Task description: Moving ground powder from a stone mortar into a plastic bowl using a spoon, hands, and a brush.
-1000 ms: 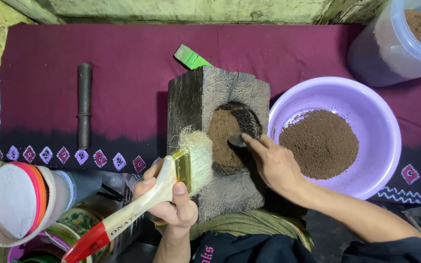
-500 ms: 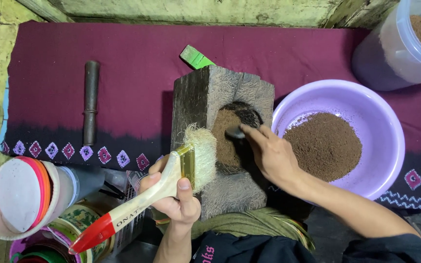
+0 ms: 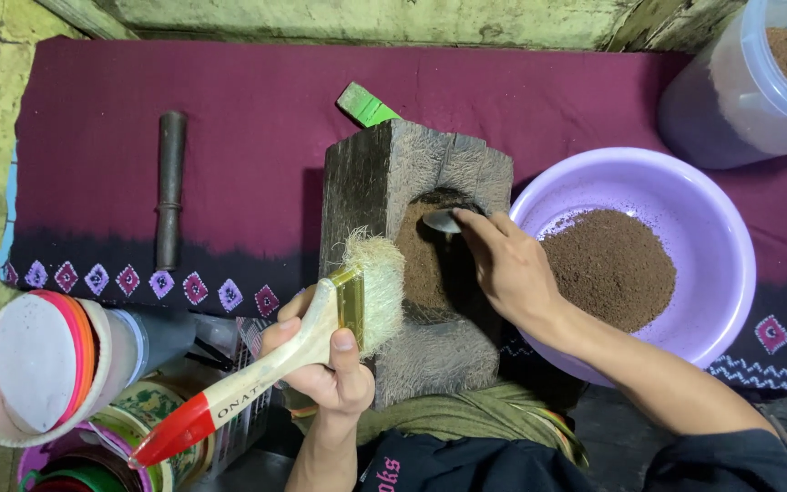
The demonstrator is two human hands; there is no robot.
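Note:
A dark wooden block mortar [image 3: 392, 173] stands on a maroon cloth [image 3: 257, 118], its hollow holding brown powder [image 3: 419, 260]. My right hand [image 3: 503, 269] reaches into the hollow and grips a small metal spoon [image 3: 443, 221] near the hollow's far rim. My left hand [image 3: 321, 364] holds a wide paintbrush [image 3: 302, 351] with a pale wooden handle, red tip and light bristles, resting against the block's near left edge. To the right sits a lilac plastic basin [image 3: 712, 228] with a heap of the same brown powder [image 3: 608, 269].
A dark wooden pestle [image 3: 169, 187] lies on the cloth at left. A green object [image 3: 363, 104] pokes out behind the block. A clear tub with brown powder [image 3: 758, 77] stands at top right. Stacked cups [image 3: 43, 364] and a tin [image 3: 152, 410] crowd the lower left.
My right hand has moved the spoon from the middle of the hollow toward its far rim. The brush and left hand have stayed almost still.

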